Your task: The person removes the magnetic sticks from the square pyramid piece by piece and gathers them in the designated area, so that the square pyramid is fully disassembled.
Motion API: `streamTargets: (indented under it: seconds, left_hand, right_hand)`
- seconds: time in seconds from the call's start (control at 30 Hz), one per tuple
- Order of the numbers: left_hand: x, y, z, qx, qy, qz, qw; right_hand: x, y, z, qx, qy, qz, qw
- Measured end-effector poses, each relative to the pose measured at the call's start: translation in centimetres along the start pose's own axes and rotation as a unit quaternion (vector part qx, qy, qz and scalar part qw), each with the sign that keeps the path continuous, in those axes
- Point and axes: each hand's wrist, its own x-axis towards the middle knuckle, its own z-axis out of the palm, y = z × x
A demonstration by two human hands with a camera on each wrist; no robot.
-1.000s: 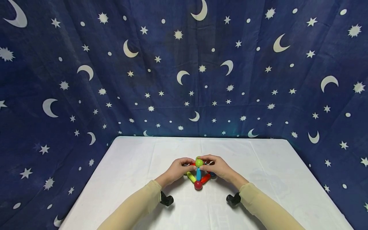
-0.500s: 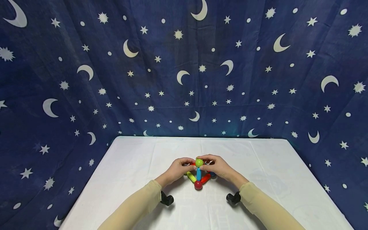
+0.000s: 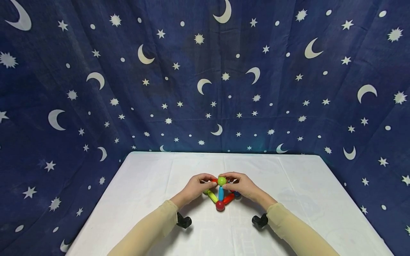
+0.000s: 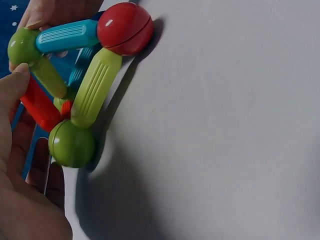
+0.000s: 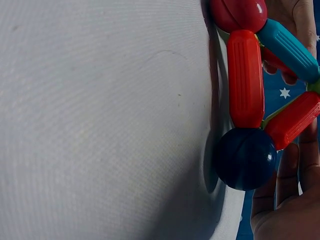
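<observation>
A pyramid of toy building balls and rods stands on the white table, with a green ball on top. A blue rod runs from it down to a red ball in front. My left hand pinches the red rod just below the top ball, its thumb lying by the joint. The right hand holds the top ball between thumb and forefinger. At the base sit another green ball and a dark blue ball; yellow-green and red rods join them to the red ball.
The white table runs out on both sides and in front of the pyramid. A dark blue cloth with moons and stars hangs behind and beside it. Black wrist cameras jut from both sleeves.
My left hand has shifted slightly left, and the front red ball has moved a little left with it. The right hand has hardly moved.
</observation>
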Motion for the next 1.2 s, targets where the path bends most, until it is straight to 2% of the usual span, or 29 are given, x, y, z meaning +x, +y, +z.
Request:
streamTargets:
  seconds: [0.23,0.43,0.53,0.67,0.8,1.0,1.1,1.2]
  left_hand:
    - [-0.5,-0.1,-1.5,-0.008,0.022,-0.003,0.9997]
    - [-1.0,-0.9,-2.6,-0.033,0.054,-0.027,0.9977]
    - [-1.3,-1.1,-2.9,-0.043,0.064,-0.036,0.9964]
    - [-1.5,-1.2,-3.0,-0.054,0.062,-0.038,0.9959]
    - [-1.6,-1.4,-2.7,-0.017,0.045,-0.048,0.9977]
    - [-1.5,-1.5,-1.9,0.089,0.011,-0.055,0.9945]
    - [-1.3,-1.4,-1.7,0.12,0.008,-0.052,0.9914]
    - [-1.1,-1.4,-1.7,0.138,0.018,-0.057,0.9886]
  right_hand:
    - [0.0,0.0,0.0,0.004,0.0,0.005,1.0]
    - [0.3,0.2,-0.1,-0.009,0.0,0.011,0.9999]
    - [0.3,0.1,-0.1,-0.009,-0.003,0.009,0.9999]
    - [0.2,0.1,0.0,-0.006,-0.004,0.01,0.9999]
    - [0.2,0.1,0.0,-0.006,-0.004,0.013,0.9999]
    - [0.2,0.0,0.0,-0.011,-0.003,0.012,0.9999]
    - [0.2,-0.1,-0.1,-0.021,0.0,0.009,0.9997]
    - [0.2,-0.3,0.0,-0.044,0.01,0.005,0.999]
